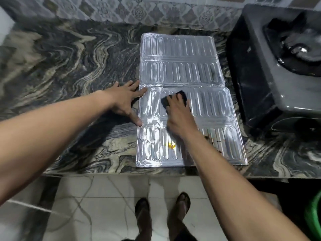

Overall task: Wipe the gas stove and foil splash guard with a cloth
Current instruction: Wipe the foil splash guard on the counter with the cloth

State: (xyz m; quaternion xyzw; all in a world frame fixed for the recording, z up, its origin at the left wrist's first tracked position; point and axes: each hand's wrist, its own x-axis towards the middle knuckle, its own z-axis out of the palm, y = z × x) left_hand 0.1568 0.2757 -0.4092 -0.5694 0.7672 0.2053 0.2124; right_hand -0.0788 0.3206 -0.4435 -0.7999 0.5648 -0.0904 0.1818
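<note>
The silver foil splash guard (180, 66) lies flat on the marbled counter (69, 66), unfolded into several ribbed panels. My right hand (180, 117) presses a dark cloth (173, 99) onto the third panel from the back. My left hand (126, 101) rests flat with spread fingers, holding down the guard's left edge. A small yellow-orange stain (171, 145) sits on the nearest panel, with brown marks (211, 137) near my right forearm. The black gas stove (281, 66) stands to the right of the guard, its burner (300, 49) showing.
A patterned tile wall (156, 13) runs behind the counter. The counter's front edge (121, 173) is just below the guard. White floor tiles and my feet in sandals (142, 213) show below. A green object (314, 216) sits at the lower right.
</note>
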